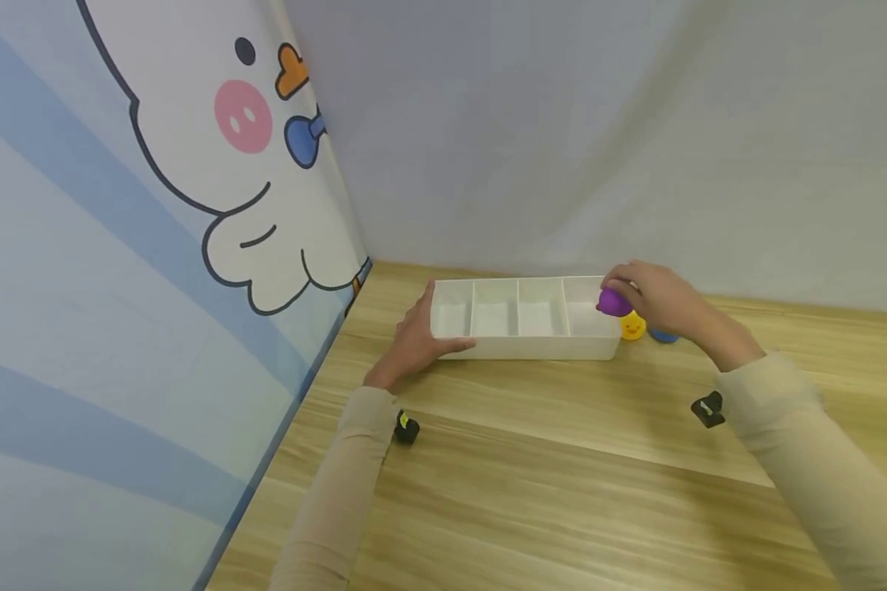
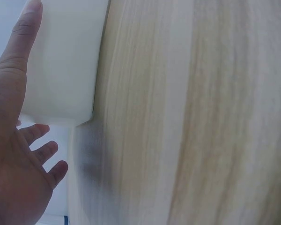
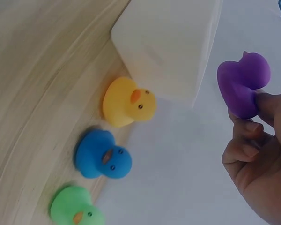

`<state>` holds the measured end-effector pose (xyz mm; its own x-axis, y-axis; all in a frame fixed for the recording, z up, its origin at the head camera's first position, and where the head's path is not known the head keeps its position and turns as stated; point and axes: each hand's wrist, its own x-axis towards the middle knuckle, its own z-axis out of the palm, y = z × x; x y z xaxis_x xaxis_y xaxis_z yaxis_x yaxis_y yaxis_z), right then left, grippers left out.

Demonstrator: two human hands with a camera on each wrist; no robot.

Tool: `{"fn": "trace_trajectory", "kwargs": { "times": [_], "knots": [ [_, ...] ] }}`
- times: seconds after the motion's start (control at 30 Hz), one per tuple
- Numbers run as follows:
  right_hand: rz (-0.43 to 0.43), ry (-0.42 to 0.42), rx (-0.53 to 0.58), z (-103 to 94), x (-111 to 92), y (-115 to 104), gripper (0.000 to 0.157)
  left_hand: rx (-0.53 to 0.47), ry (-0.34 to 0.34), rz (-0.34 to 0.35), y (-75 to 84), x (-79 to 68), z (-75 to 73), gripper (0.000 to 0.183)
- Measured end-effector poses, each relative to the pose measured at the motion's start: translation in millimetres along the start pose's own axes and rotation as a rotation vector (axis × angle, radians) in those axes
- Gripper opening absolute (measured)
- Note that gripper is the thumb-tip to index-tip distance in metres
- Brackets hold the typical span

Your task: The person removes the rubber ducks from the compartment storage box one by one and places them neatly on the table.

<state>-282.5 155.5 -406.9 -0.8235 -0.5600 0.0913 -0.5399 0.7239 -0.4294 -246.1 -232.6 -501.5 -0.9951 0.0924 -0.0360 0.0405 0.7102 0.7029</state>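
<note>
A long white box (image 1: 525,349) with several compartments in a row stands on the wooden table. My left hand (image 1: 415,335) holds its left end, the thumb (image 2: 21,40) along the front wall and the other fingers around the end. My right hand (image 1: 664,302) pinches a purple rubber duck (image 3: 241,86) between thumb and fingers, raised at the box's right end beside the rightmost compartment. Just right of the box sits a yellow rubber duck (image 3: 126,103). Beyond it come a blue rubber duck (image 3: 100,154) and a green one (image 3: 75,206); in the head view my right hand covers part of this row.
A pale grey curtain (image 1: 562,148) hangs behind the table's back edge. At the left, a cloth panel (image 1: 155,328) with a cartoon bird borders the table. Wood tabletop (image 1: 532,468) stretches in front of the box. A black wrist device (image 1: 406,428) sits at my left cuff.
</note>
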Motion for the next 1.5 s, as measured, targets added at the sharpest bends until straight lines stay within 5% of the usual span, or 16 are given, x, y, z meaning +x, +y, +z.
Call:
{"fn": "trace_trajectory", "kwargs": {
  "times": [0.57, 1.17, 1.5],
  "knots": [
    [0.064, -0.002, 0.018, -11.2, -28.0, 35.8, 0.031, 0.004, -0.002, 0.001, -2.7, 0.4, -0.5, 0.13],
    [0.06, 0.031, -0.109, -29.3, -58.9, 76.9, 0.025, -0.001, -0.016, 0.008, -0.9, 0.2, -3.4, 0.129],
    [0.097, -0.017, -0.131, -37.3, -73.9, 94.1, 0.024, -0.007, -0.019, 0.004, -1.8, -1.3, -5.0, 0.13]
  ]
}}
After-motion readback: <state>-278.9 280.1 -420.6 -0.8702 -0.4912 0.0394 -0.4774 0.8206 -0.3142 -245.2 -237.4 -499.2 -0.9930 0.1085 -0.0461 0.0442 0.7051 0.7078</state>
